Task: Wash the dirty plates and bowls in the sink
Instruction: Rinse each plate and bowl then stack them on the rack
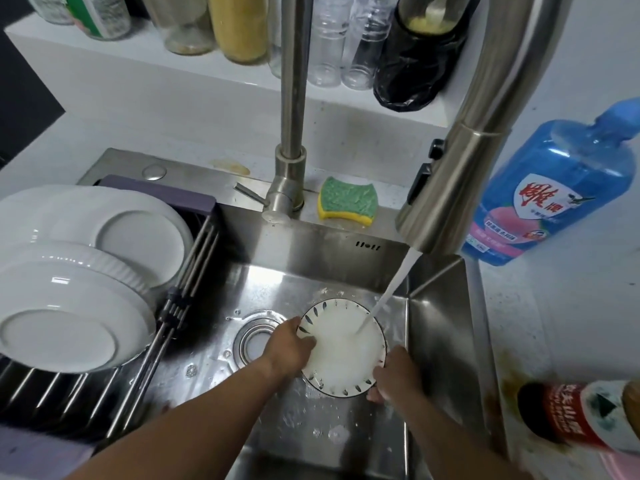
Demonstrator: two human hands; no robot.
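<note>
Bowl: I see one patterned bowl (346, 355) in the sink (436, 327), near its right wall, between my grips, under the water stream (388, 292).
Left grip (291, 348): pinching the bowl's left rim.
Right grip (398, 374): curled round the near-right rim.
Arms: both reach in from the near edge.
Count: three white dishes (69, 306) overturned on the rack (187, 271) at the left edge.

i see a white plate (343, 348) with dark leaf-like dashes ringing its rim. the sink (311, 251) is brushed silver steel, and so is the tap (446, 188). the sponge (348, 200) is green on top and yellow beneath. the dishes (69, 296) are plain white, one with a ribbed rim. the rack (156, 194) has a purple-grey frame and silver bars. the detergent bottle (554, 188) is blue, its label pink, white and red. the small bottle (571, 414) wears a red label with white lettering.
</note>
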